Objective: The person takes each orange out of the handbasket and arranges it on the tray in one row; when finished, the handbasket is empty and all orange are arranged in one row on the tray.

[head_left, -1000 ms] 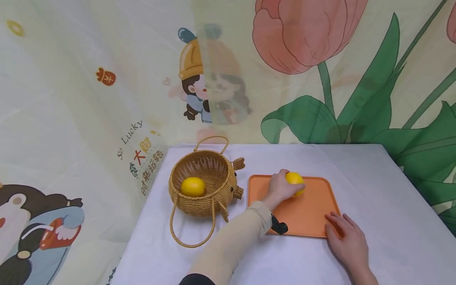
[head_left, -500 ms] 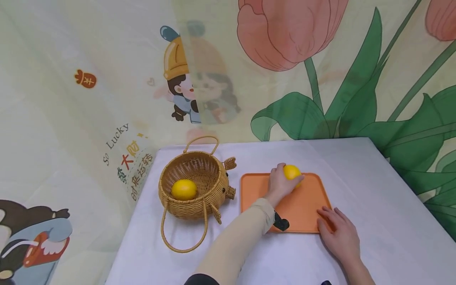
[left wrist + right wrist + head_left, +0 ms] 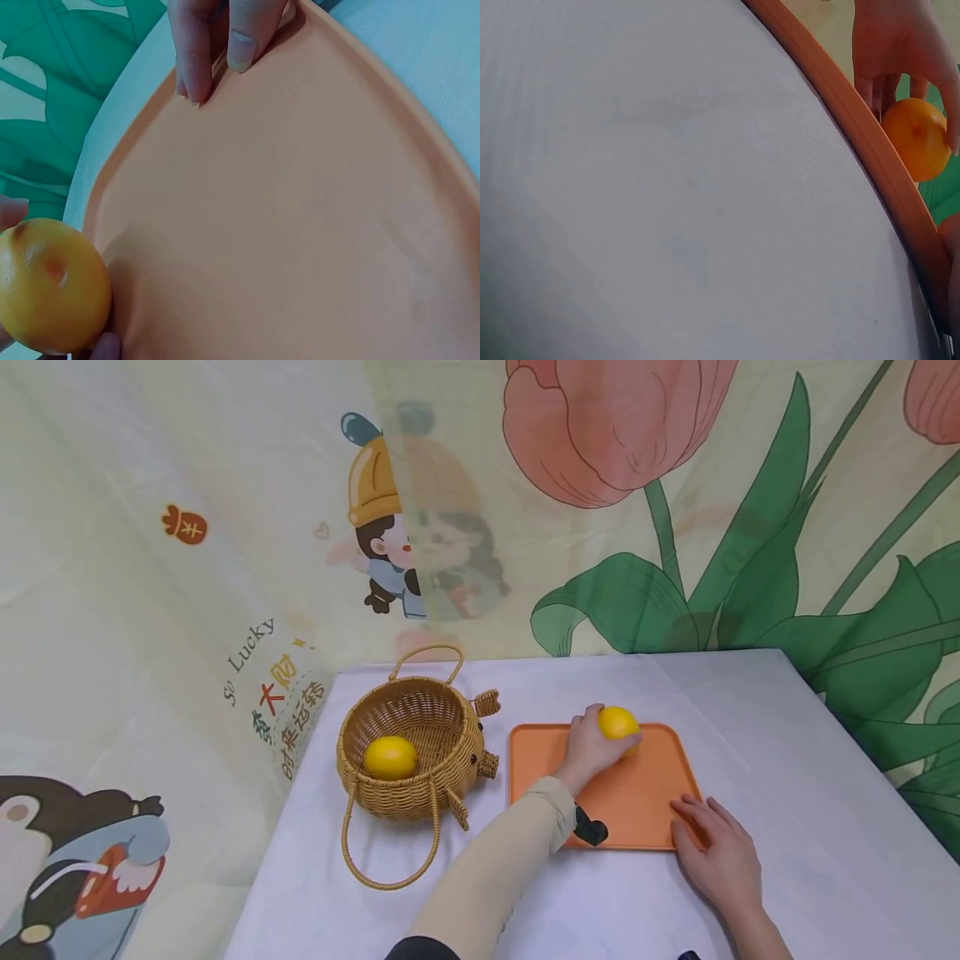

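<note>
A yellow lemon (image 3: 619,722) is gripped between the fingers and thumb of my left hand (image 3: 590,745), over the far part of an orange tray (image 3: 637,818). In the left wrist view the lemon (image 3: 56,289) shows at the lower left, beside the tray's rim. My right hand (image 3: 723,860) rests at the tray's near right corner, fingers loosely extended; its fingertips touch the tray in the left wrist view. A second lemon (image 3: 390,758) lies inside a wicker basket (image 3: 408,797) shaped like a pig, left of the tray.
The basket's two handles stick out, one at the back and one hanging toward the front. A white cloth (image 3: 600,910) covers the table. Behind it hangs a printed curtain (image 3: 465,527) with tulips and cartoon figures. A small dark object (image 3: 687,955) shows at the bottom edge.
The head view has shifted slightly, moving the whole scene a little left. Both hands keep their places, the left one gripping the lemon over the tray throughout.
</note>
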Available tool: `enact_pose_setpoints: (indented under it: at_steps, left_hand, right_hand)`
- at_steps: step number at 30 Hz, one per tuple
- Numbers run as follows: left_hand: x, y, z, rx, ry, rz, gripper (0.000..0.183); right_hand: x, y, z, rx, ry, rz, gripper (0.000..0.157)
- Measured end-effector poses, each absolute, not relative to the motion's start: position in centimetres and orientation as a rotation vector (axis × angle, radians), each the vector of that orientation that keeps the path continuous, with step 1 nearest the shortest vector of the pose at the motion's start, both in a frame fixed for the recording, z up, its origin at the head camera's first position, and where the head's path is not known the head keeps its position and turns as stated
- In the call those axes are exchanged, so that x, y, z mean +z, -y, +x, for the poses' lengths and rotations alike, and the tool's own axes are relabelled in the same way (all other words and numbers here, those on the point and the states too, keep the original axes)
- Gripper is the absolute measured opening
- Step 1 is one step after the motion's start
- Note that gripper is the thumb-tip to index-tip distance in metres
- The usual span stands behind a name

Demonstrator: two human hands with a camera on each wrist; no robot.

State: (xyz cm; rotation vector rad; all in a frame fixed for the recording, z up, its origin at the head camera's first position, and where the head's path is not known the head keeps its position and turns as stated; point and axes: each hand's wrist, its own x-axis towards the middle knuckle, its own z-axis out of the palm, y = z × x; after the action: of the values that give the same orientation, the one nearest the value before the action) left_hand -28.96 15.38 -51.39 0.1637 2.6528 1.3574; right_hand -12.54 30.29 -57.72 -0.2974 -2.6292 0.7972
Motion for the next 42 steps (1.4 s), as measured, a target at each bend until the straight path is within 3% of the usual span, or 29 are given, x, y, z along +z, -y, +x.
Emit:
enact_pose_setpoints:
  at_steps: [42]
  left_hand:
    - [-51.7, -15.6, -28.2, 1.316, -2.7, 0.213, 0.085]
  right_hand:
    - [-57.5, -30.2, -12.5, 0.811, 2.641, -0.329, 0.033]
